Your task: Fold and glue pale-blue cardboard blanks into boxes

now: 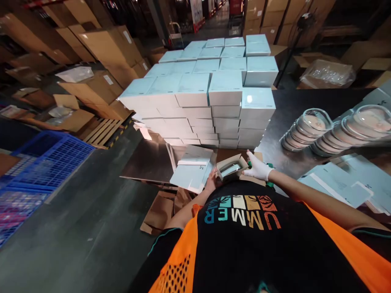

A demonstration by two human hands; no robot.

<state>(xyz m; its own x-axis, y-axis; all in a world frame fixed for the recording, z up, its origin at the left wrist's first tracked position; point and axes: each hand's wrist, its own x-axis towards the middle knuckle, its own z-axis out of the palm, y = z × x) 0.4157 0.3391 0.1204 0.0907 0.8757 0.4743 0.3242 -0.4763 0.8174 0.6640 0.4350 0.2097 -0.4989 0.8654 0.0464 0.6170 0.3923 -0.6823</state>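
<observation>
A small open cardboard box (225,163) stands against my body at the table's near edge. Inside it lies something shiny and pale, too small to name. My bare left hand (211,180) grips the box's left side. On the other side is my right hand (257,167) in a white glove, its thumb by the box's right edge and its fingers spread upward. Green pieces (270,166) show around the gloved hand; what they are is unclear. Just left of the box, flattened light-blue cartons (191,173) lie stacked near my left hand.
A large stack of light-blue and white boxes (195,101) fills the table ahead. Right of it stand stacks of round clear-lidded containers (308,128) and more flat cartons (339,181). Blue crates (51,158) and a wooden pallet (104,132) are on the floor at left.
</observation>
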